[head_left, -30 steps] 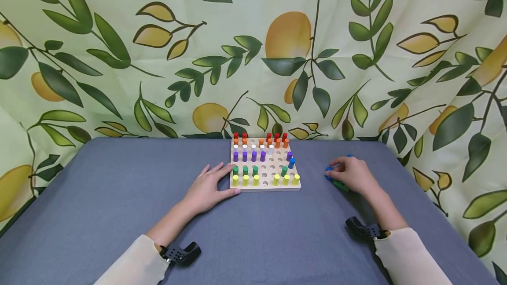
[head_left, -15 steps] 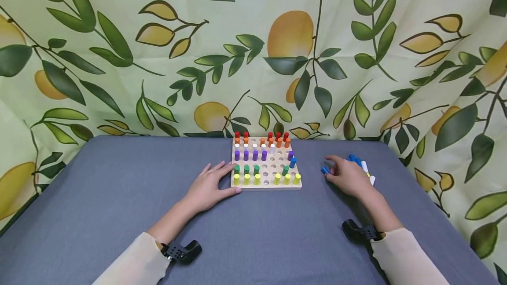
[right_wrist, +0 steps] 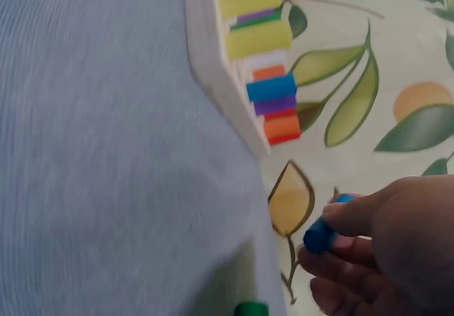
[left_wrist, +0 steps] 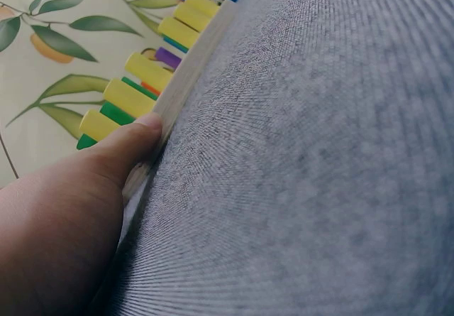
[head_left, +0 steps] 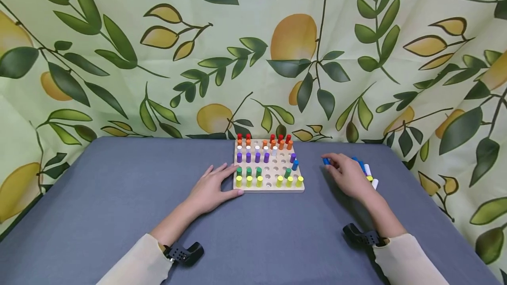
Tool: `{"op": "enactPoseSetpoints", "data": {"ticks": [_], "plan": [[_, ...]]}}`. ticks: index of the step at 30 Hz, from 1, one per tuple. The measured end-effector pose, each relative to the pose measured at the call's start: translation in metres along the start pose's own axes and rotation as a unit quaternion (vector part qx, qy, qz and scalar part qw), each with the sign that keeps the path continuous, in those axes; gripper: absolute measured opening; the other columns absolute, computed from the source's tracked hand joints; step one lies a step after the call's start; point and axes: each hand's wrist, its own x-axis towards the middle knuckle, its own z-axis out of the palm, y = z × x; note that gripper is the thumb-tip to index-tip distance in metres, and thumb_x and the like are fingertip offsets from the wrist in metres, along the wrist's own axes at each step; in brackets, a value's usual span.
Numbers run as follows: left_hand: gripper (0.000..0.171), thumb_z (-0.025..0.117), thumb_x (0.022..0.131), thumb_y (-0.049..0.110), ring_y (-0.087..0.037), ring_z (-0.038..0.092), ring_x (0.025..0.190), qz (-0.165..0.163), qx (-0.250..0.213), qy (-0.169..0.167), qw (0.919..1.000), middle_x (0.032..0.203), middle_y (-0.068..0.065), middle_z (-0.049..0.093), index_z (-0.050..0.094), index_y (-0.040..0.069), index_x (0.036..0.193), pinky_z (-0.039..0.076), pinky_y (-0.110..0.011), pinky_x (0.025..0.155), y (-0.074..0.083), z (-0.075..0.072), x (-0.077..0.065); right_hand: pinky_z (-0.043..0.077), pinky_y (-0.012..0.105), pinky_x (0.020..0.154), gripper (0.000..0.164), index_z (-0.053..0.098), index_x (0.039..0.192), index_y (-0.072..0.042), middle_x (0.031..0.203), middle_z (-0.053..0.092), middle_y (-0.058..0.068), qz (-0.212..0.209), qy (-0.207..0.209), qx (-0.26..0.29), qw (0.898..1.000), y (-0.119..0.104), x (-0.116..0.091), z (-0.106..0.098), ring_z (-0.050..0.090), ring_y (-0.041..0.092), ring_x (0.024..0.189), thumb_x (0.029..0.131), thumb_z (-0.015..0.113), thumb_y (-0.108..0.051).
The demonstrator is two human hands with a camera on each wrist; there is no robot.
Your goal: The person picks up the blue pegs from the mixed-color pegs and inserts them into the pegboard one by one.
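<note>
A wooden pegboard (head_left: pixel 273 189) with rows of coloured pegs lies near the table's far edge. My left hand (head_left: pixel 211 190) rests against its left side, thumb at the front left corner; in the left wrist view the thumb (left_wrist: pixel 138 138) presses its front edge. To the right of the board, my right hand (head_left: pixel 348 175) pinches a blue peg (right_wrist: pixel 320 236) between thumb and fingers. One blue peg (head_left: pixel 295 165) stands alone in its row at the board's right edge. Yellow pegs (head_left: pixel 259 181) fill most of the front row, with green pegs (head_left: pixel 248 171) behind.
Loose blue pegs (head_left: pixel 361 164), white pegs (head_left: pixel 367 169) and a yellow peg (head_left: pixel 369 178) lie beyond my right hand, partly hidden by it. A green peg (right_wrist: pixel 252 309) shows at the bottom of the right wrist view. Behind the table hangs a leaf-patterned cloth (head_left: pixel 222 78).
My right hand has taken hold of a blue peg from the loose ones and moved it slightly up and away from me. The left hand stays at the board.
</note>
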Motion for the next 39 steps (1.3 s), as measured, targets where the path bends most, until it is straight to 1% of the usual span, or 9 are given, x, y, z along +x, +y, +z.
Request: {"op": "enactPoseSetpoints", "data": {"ticks": [4,7,11,15,20,24,28,35,39], "plan": [[0.075,0.073,0.086,0.058,-0.03,0.038,0.152,0.004,0.0,0.005,1.0,0.154,-0.01,0.052,0.051,0.025,0.151,0.017,-0.058,0.129,0.0,0.002,0.001,0.052,0.033,0.069,0.028,0.067,0.125,-0.002,0.091,0.065,0.012,0.001,0.029,0.028,0.999,-0.01,0.001,-0.002,0.064,0.024,0.082,0.098,0.064,-0.006],[0.076,0.073,0.086,0.058,-0.029,0.037,0.152,0.002,-0.002,0.006,1.0,0.154,-0.01,0.052,0.051,0.025,0.151,0.016,-0.058,0.129,0.0,0.004,0.001,0.055,0.03,0.07,0.027,0.068,0.125,-0.006,0.094,0.07,0.012,0.003,0.034,0.048,0.998,-0.019,0.004,-0.003,0.067,0.023,0.083,0.097,0.066,-0.008],[0.075,0.074,0.086,0.057,-0.03,0.037,0.152,-0.001,-0.003,0.007,1.0,0.154,-0.008,0.053,0.051,0.025,0.15,0.016,-0.058,0.129,0.0,0.005,0.0,0.05,0.023,0.061,0.025,0.07,0.122,-0.009,0.092,0.074,0.011,0.003,0.051,0.071,0.996,-0.034,0.01,-0.004,0.066,0.019,0.077,0.097,0.068,-0.012],[0.075,0.074,0.086,0.057,-0.03,0.038,0.152,0.001,-0.004,0.009,1.0,0.153,-0.008,0.053,0.052,0.024,0.15,0.016,-0.058,0.129,-0.001,0.005,-0.001,0.05,0.022,0.054,0.023,0.073,0.119,-0.009,0.088,0.076,0.01,0.001,0.065,0.092,0.994,-0.051,0.019,-0.005,0.07,0.018,0.074,0.097,0.069,-0.017],[0.076,0.073,0.086,0.058,-0.03,0.038,0.151,0.002,-0.004,0.008,1.0,0.154,-0.008,0.053,0.051,0.025,0.15,0.016,-0.057,0.129,0.0,0.005,-0.001,0.056,0.021,0.062,0.022,0.076,0.114,-0.007,0.091,0.078,0.011,-0.008,0.075,0.097,0.992,-0.068,0.032,-0.005,0.075,0.022,0.079,0.095,0.072,-0.017],[0.075,0.073,0.086,0.058,-0.03,0.038,0.151,0.0,-0.004,0.009,0.9999,0.154,-0.008,0.052,0.052,0.025,0.15,0.016,-0.057,0.129,0.0,0.004,-0.001,0.058,0.019,0.066,0.022,0.077,0.113,-0.006,0.098,0.079,0.013,-0.004,0.083,0.118,0.99,-0.079,0.04,-0.002,0.076,0.025,0.083,0.094,0.073,-0.015],[0.075,0.073,0.086,0.058,-0.029,0.038,0.152,0.001,-0.002,0.007,1.0,0.154,-0.008,0.052,0.052,0.025,0.15,0.016,-0.057,0.129,0.0,0.004,-0.001,0.058,0.016,0.066,0.022,0.077,0.113,-0.004,0.101,0.079,0.015,0.006,0.076,0.127,0.989,-0.083,0.042,0.005,0.076,0.026,0.083,0.094,0.073,-0.014],[0.075,0.073,0.086,0.058,-0.029,0.038,0.151,0.007,-0.004,0.009,0.9999,0.154,-0.009,0.051,0.052,0.024,0.15,0.016,-0.056,0.129,-0.001,0.003,0.0,0.06,0.026,0.068,0.021,0.077,0.11,-0.003,0.093,0.08,0.012,0.007,0.044,0.125,0.991,-0.075,0.042,0.021,0.076,0.025,0.079,0.093,0.074,-0.015],[0.075,0.073,0.087,0.057,-0.029,0.038,0.151,0.005,-0.004,0.007,1.0,0.155,-0.009,0.051,0.052,0.023,0.15,0.016,-0.056,0.129,-0.001,0.001,-0.001,0.059,0.025,0.067,0.021,0.077,0.11,-0.002,0.093,0.079,0.011,0.001,0.019,0.126,0.992,-0.069,0.042,0.031,0.073,0.021,0.077,0.093,0.074,-0.014]]}}
